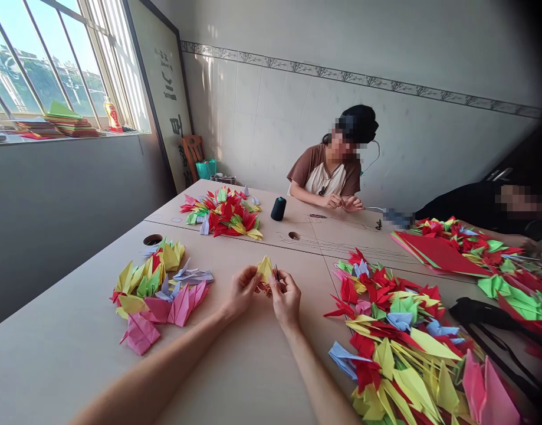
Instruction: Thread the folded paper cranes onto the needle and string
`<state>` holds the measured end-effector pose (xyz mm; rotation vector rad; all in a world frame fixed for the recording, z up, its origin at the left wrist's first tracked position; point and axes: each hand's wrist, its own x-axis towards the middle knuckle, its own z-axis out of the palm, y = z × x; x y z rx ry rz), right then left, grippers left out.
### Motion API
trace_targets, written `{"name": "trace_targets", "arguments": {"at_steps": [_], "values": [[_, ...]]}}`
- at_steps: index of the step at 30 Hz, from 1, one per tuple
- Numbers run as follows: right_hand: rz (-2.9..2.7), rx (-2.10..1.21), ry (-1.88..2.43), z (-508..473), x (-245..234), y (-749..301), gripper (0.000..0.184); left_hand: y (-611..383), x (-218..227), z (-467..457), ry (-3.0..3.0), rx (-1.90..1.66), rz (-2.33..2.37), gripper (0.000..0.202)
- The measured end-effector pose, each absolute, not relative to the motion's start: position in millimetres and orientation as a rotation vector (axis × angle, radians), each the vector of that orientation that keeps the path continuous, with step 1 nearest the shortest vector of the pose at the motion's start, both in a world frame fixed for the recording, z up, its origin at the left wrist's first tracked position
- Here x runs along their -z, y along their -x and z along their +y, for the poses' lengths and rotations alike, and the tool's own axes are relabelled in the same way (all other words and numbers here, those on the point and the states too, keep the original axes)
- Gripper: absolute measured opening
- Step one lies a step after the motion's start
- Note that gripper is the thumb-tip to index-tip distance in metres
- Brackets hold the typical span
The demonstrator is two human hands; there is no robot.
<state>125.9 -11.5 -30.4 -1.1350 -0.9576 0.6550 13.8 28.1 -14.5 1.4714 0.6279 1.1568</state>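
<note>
A yellow folded-paper crane (265, 269) is held up between my two hands over the table. My left hand (244, 287) pinches its left side with the fingertips. On the other side my right hand (286, 297) grips it by thumb and fingers. A thin dark object (276, 273) sticks up at the right fingers; its kind is too small to tell. Just under the crane shows a small orange-red clump (267, 290), partly hidden by the fingers. To the left lies a pile of folded paper cranes (158, 289), and a larger pile (398, 330) spreads on the right.
Across the table (235, 378) sits a person (328, 171) with fingers together; another person in black (469, 198) leans in at right. A dark thread spool (278, 209) stands near a far crane pile (229, 212). Red paper sheets (443, 254), a black strap (487, 321) and cable holes (153, 239) are around.
</note>
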Motion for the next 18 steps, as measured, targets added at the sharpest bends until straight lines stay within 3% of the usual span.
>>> {"name": "trace_targets", "arguments": {"at_steps": [11, 18], "values": [[-1.030, -0.562, 1.161, -10.0, 32.8, -124.0, 0.030, -13.2, 14.1, 27.5, -1.413, -1.116, 0.653, 0.028], [-0.818, -0.674, 1.110, -13.1, 19.9, -120.7, 0.035, -11.6, -18.0, 47.4, -1.305, -1.286, 0.793, 0.031]]}}
